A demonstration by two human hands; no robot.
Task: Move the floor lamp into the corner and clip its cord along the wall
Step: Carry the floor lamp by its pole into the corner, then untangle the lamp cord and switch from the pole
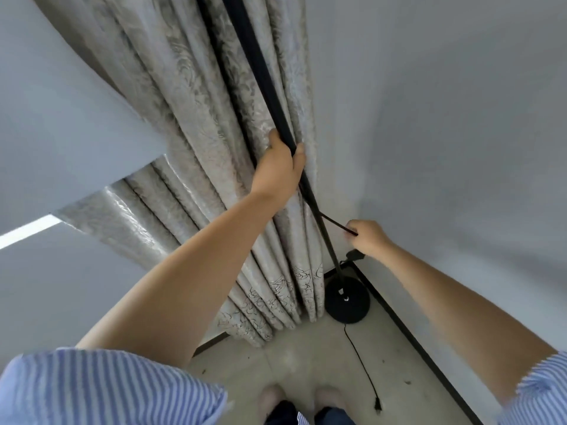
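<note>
The black floor lamp stands in the room corner, its round base (346, 303) on the tiled floor and its thin pole (260, 78) rising past the curtain. My left hand (283, 165) is wrapped around the pole at mid height. My right hand (366, 237) pinches the black cord (333, 223) where it branches off the pole, close to the right wall. A small black switch box (356, 255) hangs just under that hand. More cord (360, 360) trails from the base across the floor and ends in a plug (378, 404).
A patterned beige curtain (196, 124) hangs left of the pole, reaching the floor. White walls meet at the corner; the right wall (445, 133) has a dark skirting strip (408, 329). My feet (302, 400) stand on the pale tiles before the base.
</note>
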